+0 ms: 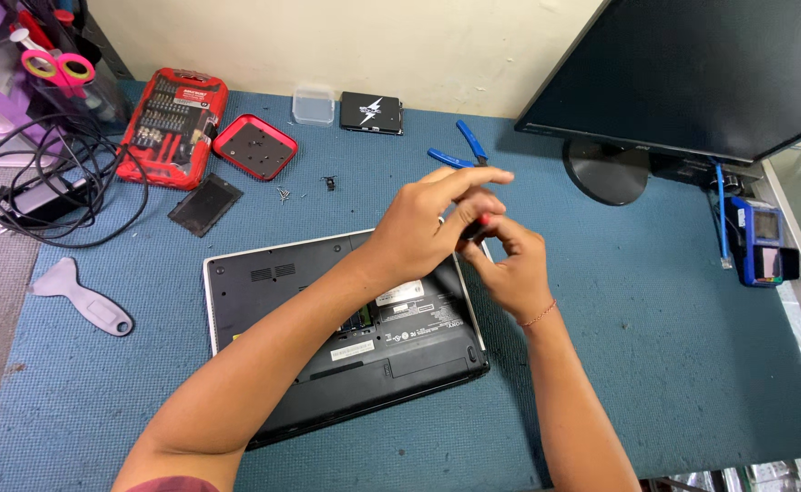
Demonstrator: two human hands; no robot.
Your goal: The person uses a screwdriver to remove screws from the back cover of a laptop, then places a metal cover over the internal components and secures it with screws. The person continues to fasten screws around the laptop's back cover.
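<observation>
Hands meet at frame centre above the upturned laptop (pixel 327 319): left hand (pixel 423 228) and right hand (pixel 514 269) pinch a small red-and-black tool (pixel 479 225) (mostly hidden) between fingertips.

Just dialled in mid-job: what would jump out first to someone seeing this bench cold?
The two hands meet at mid-frame, the left hand and right hand pinching a small dark tool with a red part between them. Right under them an upturned black laptop lies on the blue mat. At the far left a red screwdriver bit set sits open beside its red lid.
</observation>
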